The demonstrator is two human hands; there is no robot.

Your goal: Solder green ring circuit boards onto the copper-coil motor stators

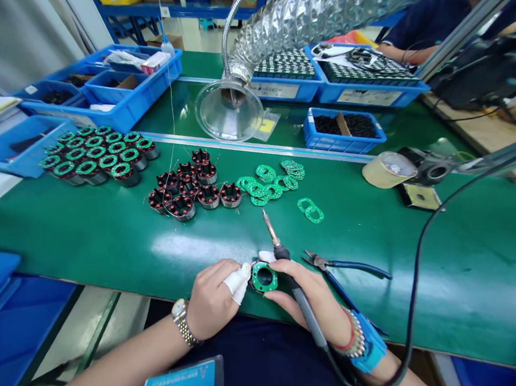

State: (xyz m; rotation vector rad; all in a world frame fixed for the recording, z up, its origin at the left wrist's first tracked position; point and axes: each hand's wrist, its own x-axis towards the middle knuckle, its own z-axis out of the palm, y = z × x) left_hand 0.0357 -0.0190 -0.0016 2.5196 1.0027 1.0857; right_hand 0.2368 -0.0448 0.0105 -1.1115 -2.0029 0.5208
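Observation:
A motor stator with a green ring-shaped circuit board (257,280) on top is held between both hands near the table's front edge. My left hand (215,291), white finger cots on its fingertips, is closed at the stator's left side; whether it pinches a wire there is hidden. My right hand (314,291) grips the stator's right side with thumb and fingers. The same hand carries a soldering iron (306,312), its tip pointing up and away over the table. Cutting pliers (347,266) with blue handles lie just right of my right hand.
Bare stators (188,188) stand left of loose green circuit boards (266,186). Board-topped stators (93,153) fill the far left. A fume extractor hood (229,110) hangs over the middle. The iron's cable (414,276) loops on the right. Behind sits a blue bin of black parts (344,138).

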